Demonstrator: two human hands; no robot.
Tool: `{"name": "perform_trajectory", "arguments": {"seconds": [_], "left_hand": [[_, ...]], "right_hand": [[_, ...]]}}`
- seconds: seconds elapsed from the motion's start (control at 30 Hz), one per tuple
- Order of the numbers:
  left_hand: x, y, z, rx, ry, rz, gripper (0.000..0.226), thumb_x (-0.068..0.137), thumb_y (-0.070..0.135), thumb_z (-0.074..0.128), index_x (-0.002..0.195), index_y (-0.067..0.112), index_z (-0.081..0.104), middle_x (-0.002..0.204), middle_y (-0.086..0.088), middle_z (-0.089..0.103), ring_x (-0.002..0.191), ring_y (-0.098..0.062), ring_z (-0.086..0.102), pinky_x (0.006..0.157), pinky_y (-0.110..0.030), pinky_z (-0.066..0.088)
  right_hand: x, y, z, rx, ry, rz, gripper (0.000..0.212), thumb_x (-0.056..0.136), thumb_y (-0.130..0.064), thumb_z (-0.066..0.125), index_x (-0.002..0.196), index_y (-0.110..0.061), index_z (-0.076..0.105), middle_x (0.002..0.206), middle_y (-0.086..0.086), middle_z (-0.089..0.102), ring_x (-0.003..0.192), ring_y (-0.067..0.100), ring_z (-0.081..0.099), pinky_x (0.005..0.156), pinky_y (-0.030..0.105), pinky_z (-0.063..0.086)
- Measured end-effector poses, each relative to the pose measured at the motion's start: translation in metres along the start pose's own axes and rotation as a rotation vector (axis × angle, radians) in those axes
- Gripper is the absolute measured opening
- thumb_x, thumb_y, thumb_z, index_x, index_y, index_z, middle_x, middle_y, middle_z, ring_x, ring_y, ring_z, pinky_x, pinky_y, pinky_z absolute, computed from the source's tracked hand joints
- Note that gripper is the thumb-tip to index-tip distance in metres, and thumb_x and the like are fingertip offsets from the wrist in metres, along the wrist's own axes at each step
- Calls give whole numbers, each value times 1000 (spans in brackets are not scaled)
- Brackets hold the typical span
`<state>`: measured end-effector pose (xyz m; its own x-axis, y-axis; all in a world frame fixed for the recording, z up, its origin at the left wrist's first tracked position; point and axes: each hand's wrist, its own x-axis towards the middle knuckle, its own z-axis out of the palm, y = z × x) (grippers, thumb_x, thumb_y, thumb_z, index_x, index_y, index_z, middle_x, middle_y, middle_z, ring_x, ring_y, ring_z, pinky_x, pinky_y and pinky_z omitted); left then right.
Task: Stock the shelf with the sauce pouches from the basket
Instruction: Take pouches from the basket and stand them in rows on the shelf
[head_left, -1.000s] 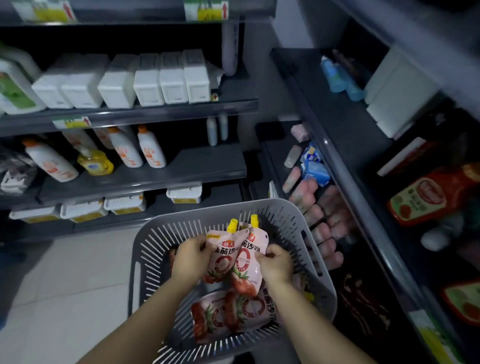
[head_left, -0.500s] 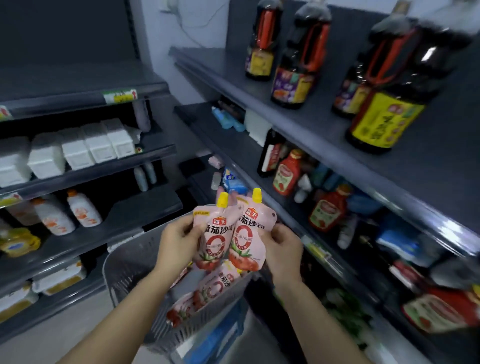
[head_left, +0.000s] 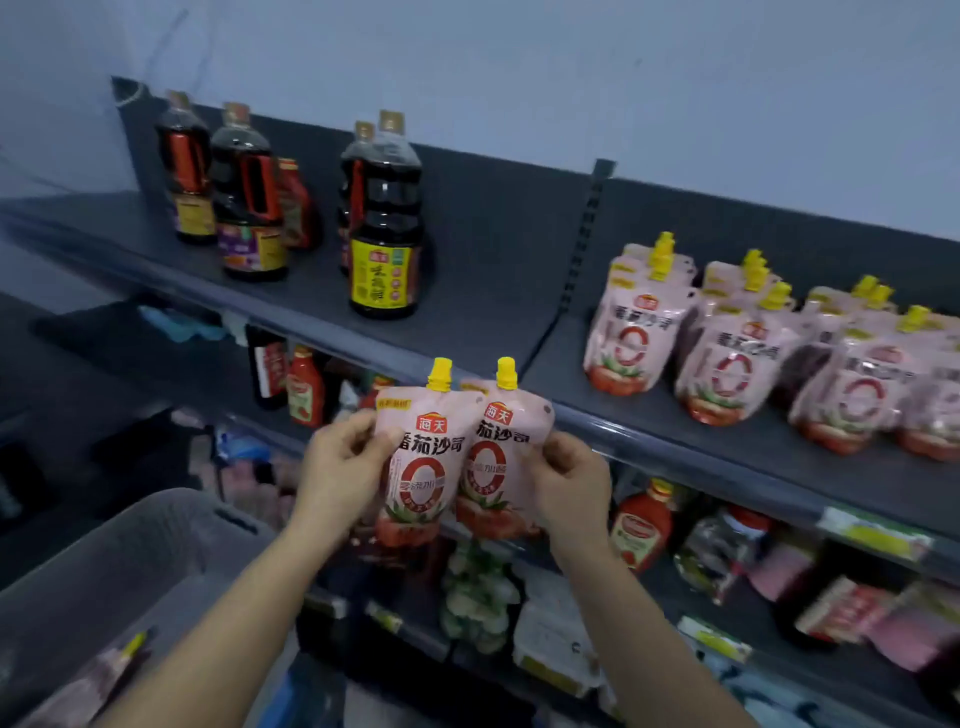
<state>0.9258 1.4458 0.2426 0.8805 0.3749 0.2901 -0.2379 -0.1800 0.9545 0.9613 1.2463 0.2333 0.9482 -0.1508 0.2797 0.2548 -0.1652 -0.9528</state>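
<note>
My left hand (head_left: 337, 467) grips a pink sauce pouch with a yellow cap (head_left: 421, 457) by its left edge. My right hand (head_left: 571, 483) grips a second pink pouch (head_left: 498, 467) by its right edge. Both pouches are upright, side by side and overlapping, held in front of the edge of the upper dark shelf (head_left: 498, 338). Several matching pouches (head_left: 727, 358) stand in rows on that shelf to the right. The grey basket (head_left: 130, 561) sits at the lower left, with a pouch (head_left: 104, 680) lying inside.
Dark soy sauce bottles (head_left: 384, 234) stand on the left part of the upper shelf, with bare shelf between them and the pouches. Red ketchup bottles (head_left: 639, 525) and assorted packets fill the lower shelves. A pale wall is behind.
Both hands lifted the two pouches out of the basket and up to the level of the upper shelf. The view swung up and right, bringing the stocked pouches into sight.
</note>
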Motion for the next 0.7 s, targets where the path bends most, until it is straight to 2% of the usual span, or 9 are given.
{"name": "perform_trajectory", "arguments": {"seconds": [0.1,0.2,0.3,0.43,0.53,0.63,0.7], "left_hand": [[-19,30,64,-73,-73,34,31,90,-1,57,78,25,68,67,18,71,67,-3,63,61,-17,51],[-39,56,124,-133,-137,44,29,90,-1,57,79,24,68,66,18,71,64,2,63,62,-20,53],[-58,81,181,-201,-217,50,26,92,-1,56,82,19,69,67,14,73,62,1,65,55,-17,53],[-74,112,247,-275,-301,48,22,91,0,56,86,16,70,69,11,74,65,-4,68,58,-21,57],[-76,132,290,-293,-356,75,20,91,0,56,91,15,69,69,12,73,66,-3,69,57,-18,55],[-75,147,332,-321,-424,76,22,92,0,54,92,17,69,70,14,74,68,-1,69,61,-19,57],[-71,154,359,-324,-465,73,22,93,1,54,91,16,69,73,12,74,69,-4,70,62,-24,58]], "right_hand": [[4,-10,-76,-49,57,-95,14,86,-10,65,73,-10,68,71,6,70,69,13,60,68,44,55],[10,-15,-147,-95,135,-172,24,82,-8,67,61,-14,58,53,-5,53,56,6,46,55,32,43],[13,-25,-212,-77,167,-167,35,84,-7,68,56,-17,49,46,-12,41,50,1,35,53,24,32],[22,-31,-284,-37,242,-118,25,84,-8,69,64,-21,62,49,-17,53,49,-3,43,55,22,38],[32,-37,-327,-44,309,-120,19,84,-8,70,68,-19,67,59,-12,63,54,-1,53,56,25,46],[45,-40,-362,-61,371,-148,22,84,-8,70,64,-17,65,56,-11,62,54,1,51,55,22,44],[54,-41,-385,-74,406,-149,17,84,-9,71,68,-13,67,63,0,67,58,6,54,58,25,45]]}}
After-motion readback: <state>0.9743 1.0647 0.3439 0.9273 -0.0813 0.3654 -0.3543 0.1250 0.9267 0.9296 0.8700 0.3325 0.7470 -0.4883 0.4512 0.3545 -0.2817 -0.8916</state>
